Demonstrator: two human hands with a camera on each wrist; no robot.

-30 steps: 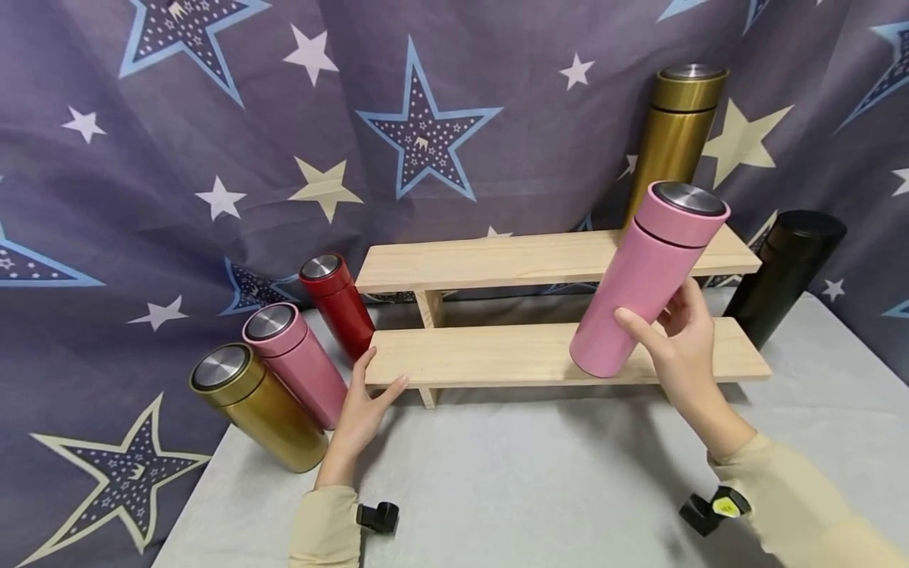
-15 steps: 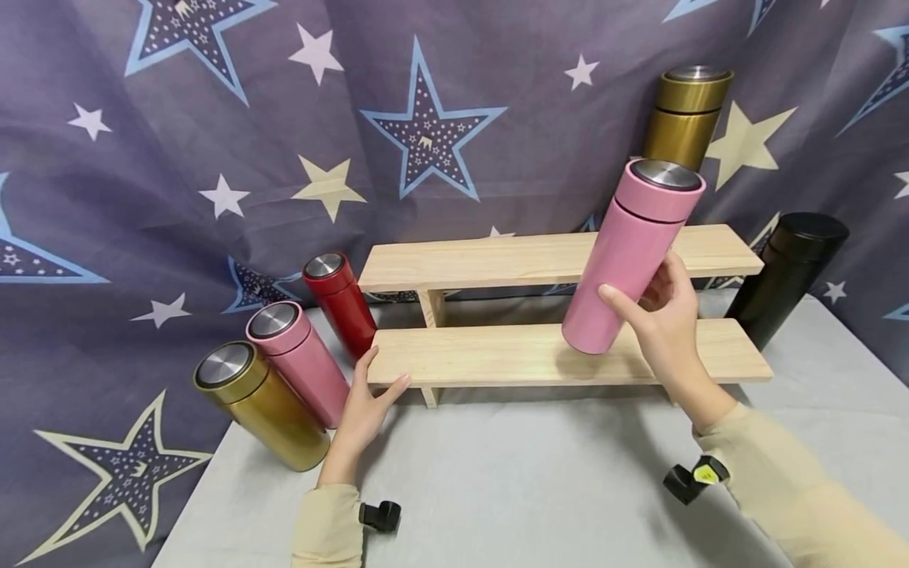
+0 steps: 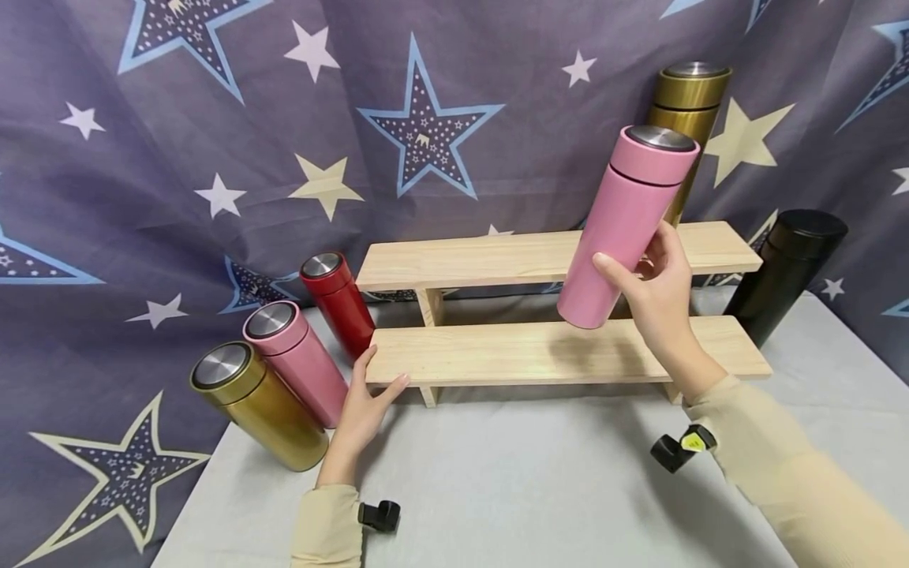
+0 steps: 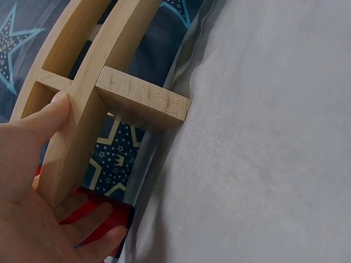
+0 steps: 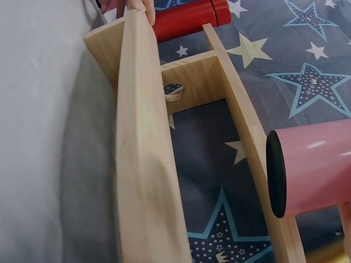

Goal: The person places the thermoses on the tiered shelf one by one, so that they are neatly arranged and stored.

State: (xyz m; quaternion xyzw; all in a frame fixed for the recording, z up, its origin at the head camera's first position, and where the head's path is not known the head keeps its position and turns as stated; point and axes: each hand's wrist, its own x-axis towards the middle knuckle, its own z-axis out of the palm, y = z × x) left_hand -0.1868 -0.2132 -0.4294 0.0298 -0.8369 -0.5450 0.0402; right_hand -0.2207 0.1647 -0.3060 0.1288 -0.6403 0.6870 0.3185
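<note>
In the head view my right hand [image 3: 656, 304] grips a pink thermos bottle [image 3: 628, 217] around its lower half. The bottle tilts, its steel-topped lid up and to the right, and hangs above the lower board [image 3: 469, 355] of a two-tier wooden shelf. Its dark base edge shows in the right wrist view, where the pink bottle [image 5: 315, 164] is beside the upper board. My left hand [image 3: 360, 414] holds the left end of the lower board. The left wrist view shows that thumb [image 4: 52, 112] on the board and the fingers around its end.
A gold bottle [image 3: 689, 91] stands at the upper board's [image 3: 483, 260] right end. A black bottle [image 3: 788, 272] stands right of the shelf. Red [image 3: 338, 304], pink [image 3: 298, 359] and gold [image 3: 263, 410] bottles stand to its left. A star-patterned curtain [image 3: 248, 126] hangs behind.
My right hand has raised the pink bottle and carried it slightly left, from in front of the lower board to above it. My left hand has stayed on the shelf's end.
</note>
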